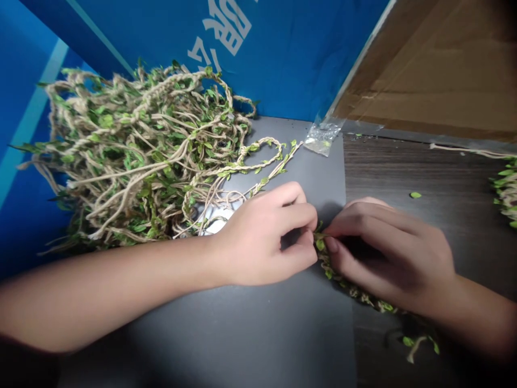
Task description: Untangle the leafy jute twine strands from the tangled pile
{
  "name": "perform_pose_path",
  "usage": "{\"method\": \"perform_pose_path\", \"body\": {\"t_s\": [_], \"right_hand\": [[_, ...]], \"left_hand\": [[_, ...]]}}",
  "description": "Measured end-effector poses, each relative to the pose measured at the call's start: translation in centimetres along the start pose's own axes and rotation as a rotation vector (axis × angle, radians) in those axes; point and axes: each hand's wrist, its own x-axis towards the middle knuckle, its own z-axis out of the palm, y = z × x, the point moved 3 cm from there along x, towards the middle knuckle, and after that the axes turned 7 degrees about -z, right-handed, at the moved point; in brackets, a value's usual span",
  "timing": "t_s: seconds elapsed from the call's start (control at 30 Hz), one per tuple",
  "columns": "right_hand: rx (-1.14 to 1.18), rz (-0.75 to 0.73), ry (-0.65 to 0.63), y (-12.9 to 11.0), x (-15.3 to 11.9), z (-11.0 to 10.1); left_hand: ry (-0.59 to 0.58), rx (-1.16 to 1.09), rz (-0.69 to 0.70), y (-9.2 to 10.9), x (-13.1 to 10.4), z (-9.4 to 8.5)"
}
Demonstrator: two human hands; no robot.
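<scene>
A braided beige cord with small green leaves [362, 296] runs from between my fingertips down to the lower right, passing partly under my right hand. My left hand [269, 237] pinches its upper end with thumb and forefinger. Close beside it, my right hand [393, 250] grips the same end between thumb and fingers. The cord's frayed tail shows near the bottom right. Behind my left hand lies a large tangled heap of similar leafy cords [149, 151], with one loop reaching out to the right.
Blue panels [299, 54] with pale lettering stand behind the heap. A cardboard sheet [436, 75] leans at the back right. A small clear plastic bag [323, 138] lies near the panels. More leafy cord [508, 188] is at the right edge, and a loose leaf [415, 195] lies on the dark wood.
</scene>
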Motion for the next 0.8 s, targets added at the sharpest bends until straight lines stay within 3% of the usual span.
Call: {"method": "perform_pose_path", "body": {"t_s": [0.37, 0.8], "right_hand": [[-0.031, -0.012, -0.089, 0.55, -0.34, 0.63], [-0.053, -0.049, 0.041, -0.18, -0.21, 0.01]], "left_hand": [[0.001, 0.012, -0.001, 0.11, 0.15, 0.0], [0.024, 0.001, 0.011, 0.18, 0.16, -0.13]]}}
